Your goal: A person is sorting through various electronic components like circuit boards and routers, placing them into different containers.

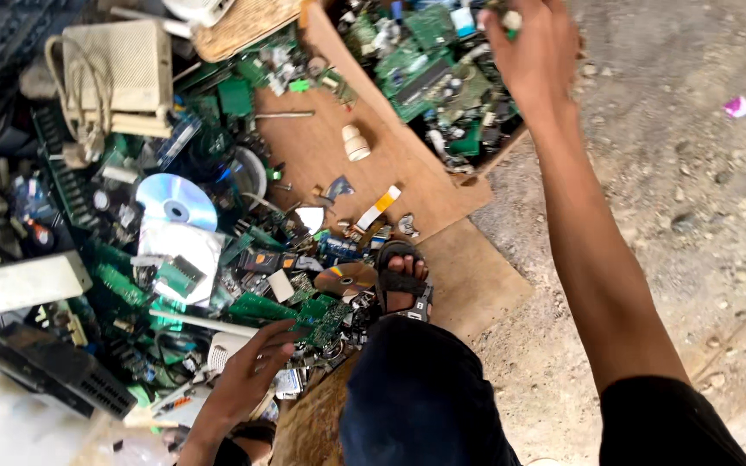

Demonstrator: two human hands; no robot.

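Observation:
My right hand (533,52) reaches out over a cardboard box (373,95) filled with green circuit boards (429,65) and holds a small pale part at its fingertips. Low on the left, my left hand (248,371) rests on a pile of scrap electronics, fingers on a green circuit board (261,308). My sandalled foot (403,280) stands on flattened cardboard (468,276) beside the pile.
Shiny discs (176,200), a beige box with a cord (127,65), a black device (58,371) and a white cylinder (356,142) lie around. Gravel ground (692,198) stretches to the right. My dark-trousered knee (420,397) is at the bottom.

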